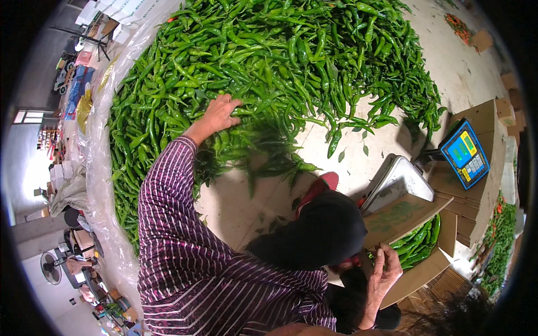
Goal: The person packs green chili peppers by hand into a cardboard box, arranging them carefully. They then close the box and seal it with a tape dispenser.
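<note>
A broad heap of long green peppers lies in front of me. My left hand reaches into it, palm down, its fingertips partly hidden among the peppers. Whether it grips any is not visible. To the right, my right hand is bent at the near corner of an open cardboard box, thumb close to the fingers. A small dark green bit shows beside its fingertips, but I cannot make out a grip. Several green peppers lie inside the box, under its raised printed flap.
Behind the box stands a metal weighing platform with a blue display head. Clear plastic sheeting borders the heap's left. A dark-clad knee and red shoe sit between my hands. Flattened cardboard stands at right.
</note>
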`<state>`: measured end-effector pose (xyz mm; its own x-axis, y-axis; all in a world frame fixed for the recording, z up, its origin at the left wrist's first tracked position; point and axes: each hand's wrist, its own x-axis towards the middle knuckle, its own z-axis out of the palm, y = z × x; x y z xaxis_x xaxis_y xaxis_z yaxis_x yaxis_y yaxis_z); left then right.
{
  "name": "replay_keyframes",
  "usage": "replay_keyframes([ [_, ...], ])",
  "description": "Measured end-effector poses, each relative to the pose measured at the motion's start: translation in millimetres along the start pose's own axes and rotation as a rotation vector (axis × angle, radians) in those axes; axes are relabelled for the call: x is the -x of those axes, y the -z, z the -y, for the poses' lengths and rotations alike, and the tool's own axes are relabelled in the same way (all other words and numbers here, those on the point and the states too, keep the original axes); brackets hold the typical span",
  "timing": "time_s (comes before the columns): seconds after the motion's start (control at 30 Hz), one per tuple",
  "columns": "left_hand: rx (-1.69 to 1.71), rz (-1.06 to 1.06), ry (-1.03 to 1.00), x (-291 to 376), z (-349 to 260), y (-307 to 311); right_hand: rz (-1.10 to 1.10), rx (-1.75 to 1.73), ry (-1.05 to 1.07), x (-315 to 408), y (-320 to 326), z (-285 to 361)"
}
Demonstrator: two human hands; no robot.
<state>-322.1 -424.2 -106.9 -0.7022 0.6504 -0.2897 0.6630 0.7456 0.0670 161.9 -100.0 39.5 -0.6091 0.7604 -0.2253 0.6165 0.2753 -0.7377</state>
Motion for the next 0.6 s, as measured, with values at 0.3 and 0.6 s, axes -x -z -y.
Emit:
replay_keyframes([
  [0.3,-0.527,-0.562,0.126,-56.3,84.7,31.2,-0.002,0.022,0.040,-1.7,3.1,-4.7],
  [0.6,-0.431,-0.465,-0.038,-46.2,61.7,24.6,-0.037,0.049,0.116,1.2,1.1,10.9],
])
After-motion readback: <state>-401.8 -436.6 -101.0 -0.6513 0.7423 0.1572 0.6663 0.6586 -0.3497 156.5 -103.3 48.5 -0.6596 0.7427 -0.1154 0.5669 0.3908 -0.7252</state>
